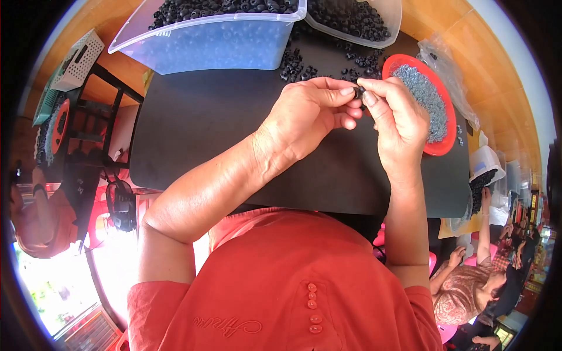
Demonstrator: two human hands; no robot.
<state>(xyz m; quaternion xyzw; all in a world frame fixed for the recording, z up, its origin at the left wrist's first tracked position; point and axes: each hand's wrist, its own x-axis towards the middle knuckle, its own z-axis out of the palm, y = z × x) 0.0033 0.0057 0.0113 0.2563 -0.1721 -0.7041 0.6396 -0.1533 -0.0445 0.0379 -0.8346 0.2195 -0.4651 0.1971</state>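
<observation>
Above the dark table, both hands meet around a small black part (358, 92) that looks rounded, like a plastic ring or cap. The thumb and fingers of my left hand (307, 111) pinch it. My right hand (399, 114) presses thumb and forefinger together against its right side; anything else between those fingertips is too small to make out. Just beyond the hands lie loose black parts (298, 71) of similar look. Close by my right hand stands a red bowl (448, 111) full of small, clear bluish-grey pieces (426, 96).
A large clear bin (228, 47) of black parts stands at the far left of the table (193, 128), beside a smaller clear tub (391, 36) of them. A crumpled plastic bag (448, 64) lies behind the bowl. Other people (468, 286) sit at right and left.
</observation>
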